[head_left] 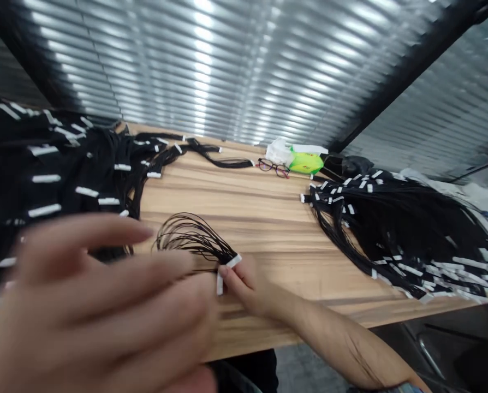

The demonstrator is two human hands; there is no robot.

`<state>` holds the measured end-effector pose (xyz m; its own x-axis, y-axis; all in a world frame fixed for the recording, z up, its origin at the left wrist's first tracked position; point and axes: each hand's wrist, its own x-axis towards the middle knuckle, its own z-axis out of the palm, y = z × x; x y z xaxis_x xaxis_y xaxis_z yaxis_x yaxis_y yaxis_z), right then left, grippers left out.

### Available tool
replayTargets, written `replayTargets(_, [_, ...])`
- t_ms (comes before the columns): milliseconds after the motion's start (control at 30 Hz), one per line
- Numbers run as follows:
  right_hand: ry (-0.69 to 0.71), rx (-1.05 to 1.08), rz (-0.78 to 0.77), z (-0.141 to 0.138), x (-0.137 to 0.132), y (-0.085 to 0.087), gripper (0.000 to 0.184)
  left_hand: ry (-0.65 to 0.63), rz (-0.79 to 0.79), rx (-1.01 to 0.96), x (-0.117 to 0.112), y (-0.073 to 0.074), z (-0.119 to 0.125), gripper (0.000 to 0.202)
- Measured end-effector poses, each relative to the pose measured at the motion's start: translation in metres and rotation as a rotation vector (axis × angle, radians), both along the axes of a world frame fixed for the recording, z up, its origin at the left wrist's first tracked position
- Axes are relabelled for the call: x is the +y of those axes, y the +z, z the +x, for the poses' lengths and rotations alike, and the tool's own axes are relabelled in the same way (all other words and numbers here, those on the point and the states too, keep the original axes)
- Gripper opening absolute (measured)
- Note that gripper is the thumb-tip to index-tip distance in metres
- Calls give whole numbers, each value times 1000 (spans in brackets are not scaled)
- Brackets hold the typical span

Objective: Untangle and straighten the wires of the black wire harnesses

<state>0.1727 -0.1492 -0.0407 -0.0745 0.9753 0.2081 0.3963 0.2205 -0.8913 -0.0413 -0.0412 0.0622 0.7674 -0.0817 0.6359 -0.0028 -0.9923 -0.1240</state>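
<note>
My right hand (244, 281) is closed around one end of a bundle of thin black cables (203, 237), above the wooden table. White connectors (234, 261) stick out by its thumb and fingers. From there the cables arch away to the left in loose loops. Close to the camera, my left hand (117, 316) looms large and blurred at the lower left. Its bent fingers are apart, and nothing shows between them. It covers part of the table and the near edge of the left cable pile.
Black cables with white connectors form a big pile (76, 164) on the left and another pile (375, 224) on the right of the wooden table (227, 191). At the back lie glasses (273, 167), a green packet (305, 162) and white plastic (279, 151), before a corrugated metal wall (227, 65).
</note>
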Motion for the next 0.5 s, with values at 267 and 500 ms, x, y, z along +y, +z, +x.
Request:
replayTargets(267, [-338, 226, 298, 27, -6, 31, 49, 29, 138, 15, 18, -25, 79, 41])
replayTargets(500, [-1135, -16, 475, 189, -120, 74, 40, -544, 507, 66, 68, 27, 193, 48])
